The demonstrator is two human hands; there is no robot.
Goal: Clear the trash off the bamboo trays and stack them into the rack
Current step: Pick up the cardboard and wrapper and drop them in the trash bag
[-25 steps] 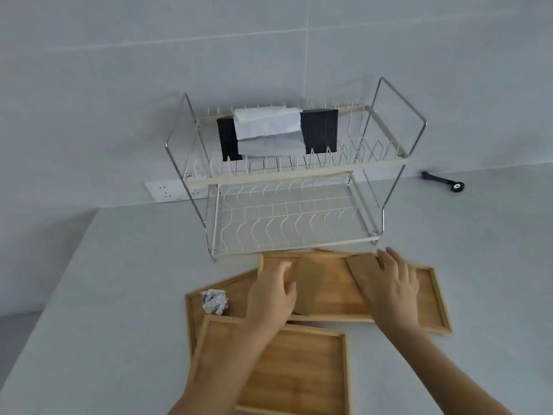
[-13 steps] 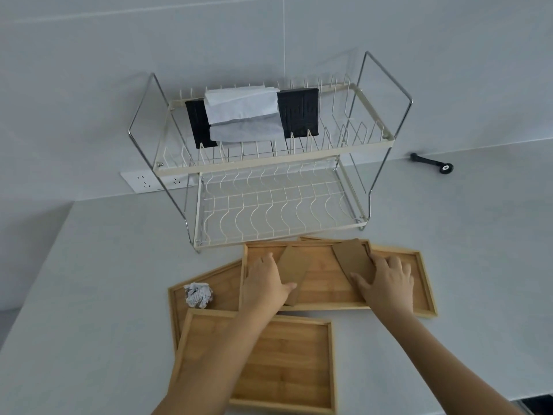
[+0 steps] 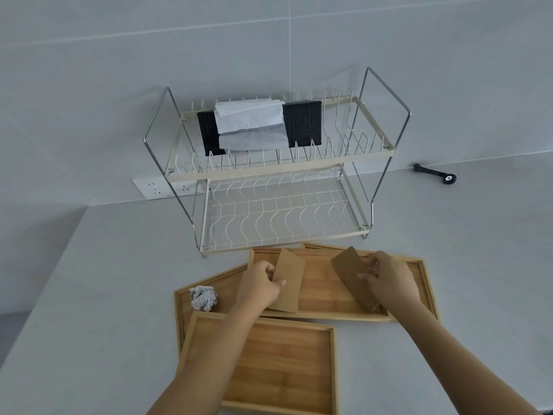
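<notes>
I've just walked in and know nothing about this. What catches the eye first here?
Two bare hands, the left hand and the right hand, each lifting a brown card off the bamboo tray near the middle. Behind stands a two-tier wire rack against the wall, its top shelf holding a black tissue box. A crumpled paper ball sits on the left tray.

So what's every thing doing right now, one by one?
left hand: gripping lighter cardboard piece
right hand: gripping darker cardboard piece, tilted up
crumpled paper ball: lying on left bamboo tray
near bamboo tray: bare
dish rack: lower shelf bare
tissue pack: on top shelf
</notes>
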